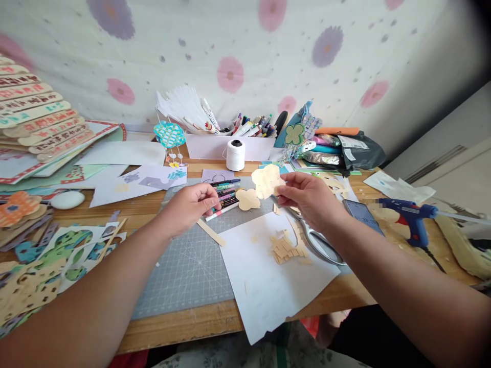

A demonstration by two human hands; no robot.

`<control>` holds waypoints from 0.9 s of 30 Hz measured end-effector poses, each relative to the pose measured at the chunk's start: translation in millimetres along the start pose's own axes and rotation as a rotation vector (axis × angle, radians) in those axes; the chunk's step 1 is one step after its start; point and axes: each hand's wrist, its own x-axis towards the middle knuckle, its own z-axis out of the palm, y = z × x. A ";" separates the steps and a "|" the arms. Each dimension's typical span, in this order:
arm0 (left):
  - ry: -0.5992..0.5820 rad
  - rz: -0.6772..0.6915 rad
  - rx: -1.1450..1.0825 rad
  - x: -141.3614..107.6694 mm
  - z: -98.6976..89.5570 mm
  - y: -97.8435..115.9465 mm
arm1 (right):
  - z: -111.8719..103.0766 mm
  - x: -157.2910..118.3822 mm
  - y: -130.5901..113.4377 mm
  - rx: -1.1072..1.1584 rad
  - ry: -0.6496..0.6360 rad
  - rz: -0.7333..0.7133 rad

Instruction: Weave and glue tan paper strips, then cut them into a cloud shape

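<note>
My right hand [305,197] pinches a cream flower-shaped cutout [264,180] between thumb and fingers, raised above the mat. A second flower cutout [248,200] is just below and left of it. My left hand [192,207] is at the ends of a row of markers [228,191], its fingers curled and closed. Whatever those fingers pinch is hidden. Under my left wrist, a thin wooden strip [211,233] lies on the grey cutting mat [184,271]. Small tan scraps [286,248] are spread over a white paper sheet [253,291], with scissors [322,243] partly beneath my right wrist.
A white thread spool [235,155] stands at the back before a box of pens [249,145]. To the right are a phone [362,215] and a blue glue gun [414,217]. Painted cutouts [57,250] and lettered craft sticks [42,110] crowd the left.
</note>
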 end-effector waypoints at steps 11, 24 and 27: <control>-0.118 0.308 0.255 -0.7 9.7 -1.7 | -38.4 -40.4 -4.2 0.056 0.125 0.013; -0.465 0.714 0.817 -48.4 114.4 22.6 | -92.2 -92.0 5.4 0.148 0.262 0.004; -0.426 0.721 0.839 -26.7 117.9 25.0 | -97.6 -96.8 10.5 0.168 0.256 0.000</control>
